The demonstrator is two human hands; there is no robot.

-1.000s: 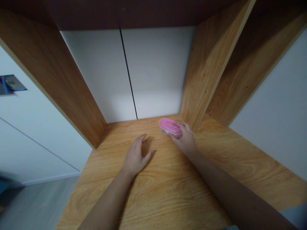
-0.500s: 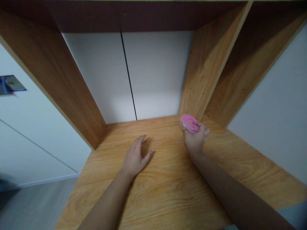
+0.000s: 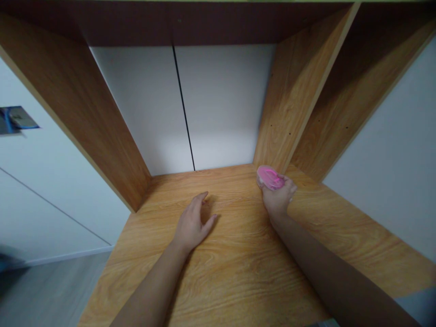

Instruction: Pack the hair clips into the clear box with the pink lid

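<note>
My right hand (image 3: 277, 198) grips a small oval pink-and-clear plastic case (image 3: 270, 177) by its near end, close to the far right corner of a wood-grain shelf (image 3: 238, 272). The case's lid faces up, and its contents cannot be told. My left hand (image 3: 192, 222) rests palm down on the shelf with its fingers spread, touching nothing else. Roughly 130 pixels of bare wood lie between it and the case.
An oak-look vertical panel (image 3: 289, 104) rises just beyond the case, and another (image 3: 75, 113) stands on the far left. A white back panel (image 3: 218, 104) with a thin dark seam closes the rear. A dark shelf (image 3: 170, 22) runs overhead. A grey floor (image 3: 51, 290) lies below left.
Between the oldest frame and the middle one, my right hand carried the case to the right, towards the corner. Since then it has barely moved. My left hand has stayed still.
</note>
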